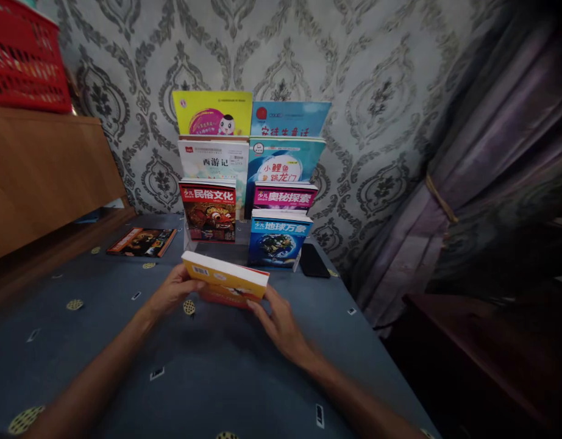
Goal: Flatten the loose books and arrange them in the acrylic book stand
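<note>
Between my two hands is a book with a yellow and red cover, held tilted above the table in front of the book stand. My left hand grips its left end, thumb on the cover. My right hand closes on the right end. Just beyond, a tiered stand carries books in two columns. A red-titled book with a dragon-like picture stands at its lower left. At the lower right are a blue book with a globe and, behind it, a magenta-topped book.
Another book lies flat at the table's back left. A black phone-like slab rests right of the stand. A wooden cabinet bearing a red basket borders the left; a curtain hangs on the right.
</note>
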